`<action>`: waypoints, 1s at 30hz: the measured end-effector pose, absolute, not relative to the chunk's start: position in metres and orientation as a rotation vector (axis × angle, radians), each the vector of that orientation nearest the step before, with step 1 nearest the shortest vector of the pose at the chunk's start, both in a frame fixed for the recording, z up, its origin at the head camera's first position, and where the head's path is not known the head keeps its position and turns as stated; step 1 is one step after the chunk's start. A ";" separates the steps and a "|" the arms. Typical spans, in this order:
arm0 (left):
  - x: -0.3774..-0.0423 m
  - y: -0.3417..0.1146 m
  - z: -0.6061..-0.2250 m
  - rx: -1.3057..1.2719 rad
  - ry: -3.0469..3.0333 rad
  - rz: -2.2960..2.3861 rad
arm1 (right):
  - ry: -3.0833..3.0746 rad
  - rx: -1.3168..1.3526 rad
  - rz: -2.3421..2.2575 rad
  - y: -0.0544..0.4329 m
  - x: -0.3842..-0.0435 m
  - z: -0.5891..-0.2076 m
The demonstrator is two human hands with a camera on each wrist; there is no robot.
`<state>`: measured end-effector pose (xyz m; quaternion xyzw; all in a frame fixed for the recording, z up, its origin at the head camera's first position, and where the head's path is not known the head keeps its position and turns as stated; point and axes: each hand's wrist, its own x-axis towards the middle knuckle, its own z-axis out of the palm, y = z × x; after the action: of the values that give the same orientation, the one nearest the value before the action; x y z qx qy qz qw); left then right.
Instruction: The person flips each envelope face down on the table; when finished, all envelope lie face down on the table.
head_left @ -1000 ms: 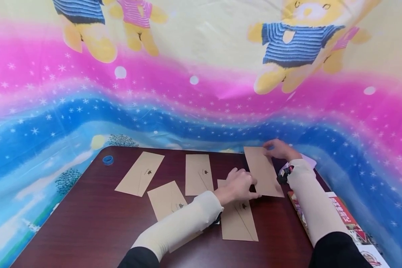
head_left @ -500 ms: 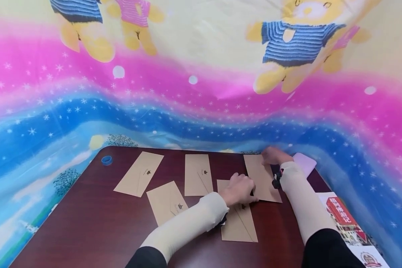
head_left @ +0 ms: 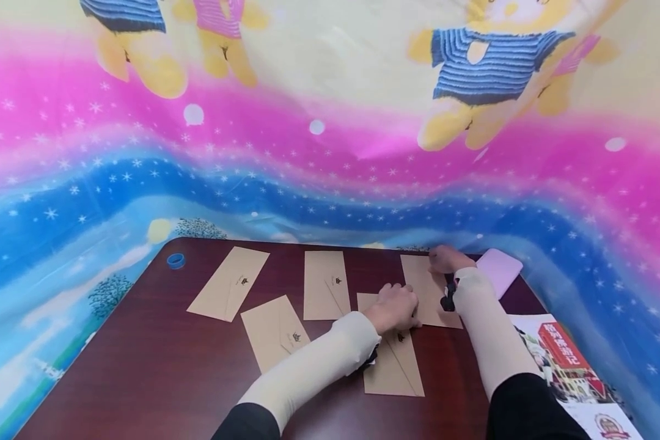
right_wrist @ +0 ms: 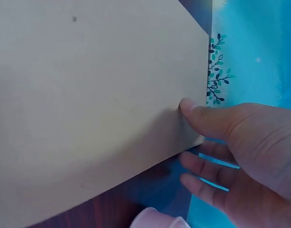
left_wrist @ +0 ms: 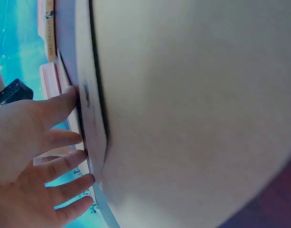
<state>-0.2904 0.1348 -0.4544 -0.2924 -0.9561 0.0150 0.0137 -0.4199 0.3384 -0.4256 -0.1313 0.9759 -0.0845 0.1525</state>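
Envelope (right_wrist: pixel 98 90) under thumb (right_wrist: pixel 207 118) of right grip (right_wrist: pixel 254 161)

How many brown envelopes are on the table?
5: the far-left envelope; the front-left envelope, partly behind the left sleeve; the back-middle envelope; the front-right envelope, partly covered by the left hand; and the back-right envelope in the right hand. More may hide underneath.

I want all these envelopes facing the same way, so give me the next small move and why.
Probably lift the far right corner of the plain envelope with the right hand to start turning it over. The other four envelopes show crown prints, while its visible face looks plain, and that hand's thumb rests at this corner.
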 end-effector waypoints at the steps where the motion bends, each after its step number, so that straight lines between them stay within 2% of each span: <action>1: -0.291 0.135 -0.454 -0.915 -2.987 0.032 | 2.801 -0.382 -0.236 0.338 -0.419 -0.426; 21: -0.296 0.140 -0.461 -0.945 -3.002 -0.097 | 2.870 -0.352 -0.197 0.347 -0.415 -0.439; 30: -0.297 0.110 -0.446 -0.972 -2.958 -0.108 | 2.871 -0.498 -0.199 0.326 -0.420 -0.426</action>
<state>-0.2968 0.1103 -0.4459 -0.3119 -0.9494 -0.0346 0.0129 -0.4205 0.3265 -0.4262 -0.1695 0.9770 -0.0676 0.1102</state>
